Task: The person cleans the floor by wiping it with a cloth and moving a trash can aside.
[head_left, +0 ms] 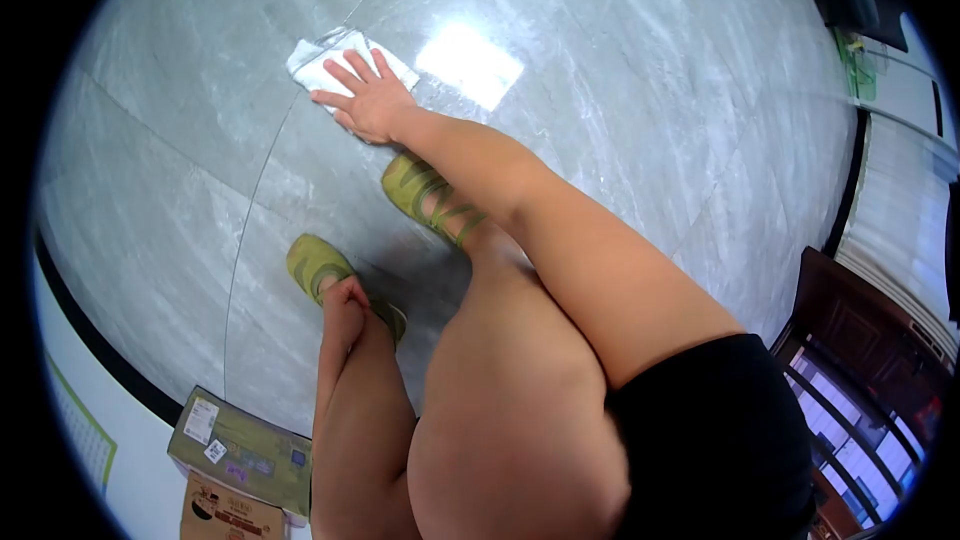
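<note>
On the left, the left hand (348, 297) sits at the left shoe (310, 257), its fingers partly hidden — I cannot tell whether it grips anything. Farther forward, the white cloth (313, 65) lies on the glossy floor (180, 90) beneath the right hand (370, 105), open and fingers spread. Good wiping here likely wants even palm pressure, the cloth's edges flat — and strokes clear of the right shoe (403, 180) just beside the wrist.
</note>
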Motion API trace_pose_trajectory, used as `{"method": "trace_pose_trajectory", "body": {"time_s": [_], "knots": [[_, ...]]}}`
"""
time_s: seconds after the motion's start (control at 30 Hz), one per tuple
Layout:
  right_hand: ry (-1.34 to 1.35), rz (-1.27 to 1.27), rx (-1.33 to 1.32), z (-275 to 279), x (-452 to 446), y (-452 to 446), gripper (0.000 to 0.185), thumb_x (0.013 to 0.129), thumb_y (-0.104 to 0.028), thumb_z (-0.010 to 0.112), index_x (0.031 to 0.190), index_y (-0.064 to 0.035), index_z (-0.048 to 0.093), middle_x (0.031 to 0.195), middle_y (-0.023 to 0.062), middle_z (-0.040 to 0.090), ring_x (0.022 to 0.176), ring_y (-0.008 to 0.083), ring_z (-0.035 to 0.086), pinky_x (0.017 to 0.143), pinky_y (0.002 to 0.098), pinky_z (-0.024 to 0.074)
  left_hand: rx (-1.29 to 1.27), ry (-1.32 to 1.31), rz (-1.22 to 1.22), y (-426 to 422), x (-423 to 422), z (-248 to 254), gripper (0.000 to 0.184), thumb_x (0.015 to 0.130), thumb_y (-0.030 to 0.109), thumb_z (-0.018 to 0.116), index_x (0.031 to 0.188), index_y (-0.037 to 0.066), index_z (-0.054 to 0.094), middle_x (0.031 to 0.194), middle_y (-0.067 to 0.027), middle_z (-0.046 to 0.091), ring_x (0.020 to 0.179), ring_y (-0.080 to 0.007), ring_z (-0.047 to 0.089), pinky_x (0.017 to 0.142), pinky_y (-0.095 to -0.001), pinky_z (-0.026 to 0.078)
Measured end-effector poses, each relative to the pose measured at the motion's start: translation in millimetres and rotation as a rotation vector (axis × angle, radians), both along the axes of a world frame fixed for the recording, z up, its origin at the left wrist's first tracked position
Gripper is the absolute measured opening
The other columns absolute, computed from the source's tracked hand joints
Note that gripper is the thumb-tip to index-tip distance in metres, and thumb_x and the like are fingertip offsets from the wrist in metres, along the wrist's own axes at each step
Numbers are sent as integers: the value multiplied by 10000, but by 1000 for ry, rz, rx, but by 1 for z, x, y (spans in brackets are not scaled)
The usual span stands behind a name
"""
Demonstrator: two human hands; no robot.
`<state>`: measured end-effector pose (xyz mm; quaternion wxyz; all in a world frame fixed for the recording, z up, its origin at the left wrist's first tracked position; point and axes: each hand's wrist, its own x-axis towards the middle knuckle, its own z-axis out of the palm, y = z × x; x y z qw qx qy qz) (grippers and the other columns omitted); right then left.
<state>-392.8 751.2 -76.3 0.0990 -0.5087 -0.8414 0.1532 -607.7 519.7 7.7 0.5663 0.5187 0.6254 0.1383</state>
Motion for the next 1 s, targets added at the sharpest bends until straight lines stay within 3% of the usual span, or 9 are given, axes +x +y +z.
{"method": "trace_pose_trajectory", "body": {"time_s": [0.13,0.27,0.33,0.53,0.7,0.77,0.87,0.97,1.0], "knots": [[-81,36,-3,9,58,-14,519,978,-433,358,1487,-366,284,1595,37,157,1472,286,106,1185,498,80,-80,0,87,-6,-2,-2,277,632,-170,357,559,69,476,550,-13,472,533,-105,443,478,-233,337],[-101,-494,-6,11,159,-84,535,940,-413,424,1462,-319,353,1574,85,214,1455,342,148,1160,554,110,-218,-187,244,-16,-20,-21,321,654,-183,287,594,60,489,533,-21,477,495,-97,434,461,-221,331],[-177,-691,55,4,216,-144,550,923,-376,483,1453,-265,383,1534,130,277,1423,377,209,1129,574,189,-100,-155,135,-11,-14,-15,328,664,-187,279,599,58,487,533,-26,480,489,-94,441,457,-220,335],[-274,-1465,-89,-15,340,-340,585,957,-400,427,1500,-232,289,1560,154,199,1419,382,198,1114,583,192,-86,-115,74,-6,-9,-16,315,668,-192,289,590,51,473,534,-33,480,492,-96,454,453,-221,343],[-184,-2044,-123,-12,376,-336,552,967,-372,403,1486,-210,309,1575,146,152,1429,389,165,1107,616,165,-82,-103,9,-3,-7,-22,307,669,-192,309,573,48,474,555,-27,483,507,-109,463,459,-235,351],[-231,-2027,-246,13,378,-299,546,964,-344,408,1483,-200,318,1576,138,159,1430,400,153,1103,628,155,-187,-133,-31,-10,-29,-49,303,673,-189,319,569,46,481,570,-26,491,515,-113,461,469,-248,354],[-453,-1706,-274,-26,417,-255,547,944,-284,437,1472,-181,341,1574,122,185,1432,416,134,1100,644,130,-322,94,-265,11,24,25,292,681,-179,335,570,42,490,577,-30,495,531,-126,443,495,-265,361],[-134,-1483,9,-11,375,-167,556,948,-306,425,1480,-177,333,1566,123,215,1438,406,126,1120,621,102,-138,69,-255,36,57,48,271,687,-166,354,573,38,490,573,-33,505,562,-135,442,518,-274,368],[-204,-1333,26,-10,352,-140,551,960,-338,402,1483,-181,327,1572,130,203,1440,405,128,1125,616,97,-92,77,-296,53,67,49,254,687,-156,366,577,36,491,572,-41,504,569,-142,448,524,-280,373]]}}
